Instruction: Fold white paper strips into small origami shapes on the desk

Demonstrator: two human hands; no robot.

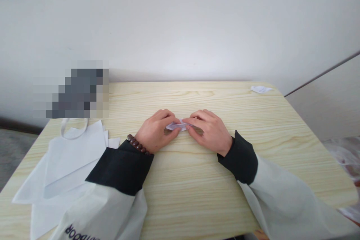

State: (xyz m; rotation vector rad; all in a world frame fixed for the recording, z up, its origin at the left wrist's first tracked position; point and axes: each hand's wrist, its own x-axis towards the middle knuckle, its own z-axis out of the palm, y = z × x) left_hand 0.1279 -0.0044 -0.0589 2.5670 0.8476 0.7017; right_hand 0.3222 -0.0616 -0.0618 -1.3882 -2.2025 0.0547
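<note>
A small folded piece of white paper [179, 125] lies on the light wooden table [197, 180], near its middle. My left hand [156, 132] pinches the paper's left end with curled fingers. My right hand [209, 131] presses and pinches the right end, fingers bent together. Both hands rest on the tabletop and cover most of the paper. A brown bead bracelet [138, 144] sits on my left wrist.
A stack of white paper sheets [70, 161] lies at the table's left, with a thin white loop [73, 128] on top. A small white scrap [261, 89] sits at the far right corner. A white wall stands behind the table.
</note>
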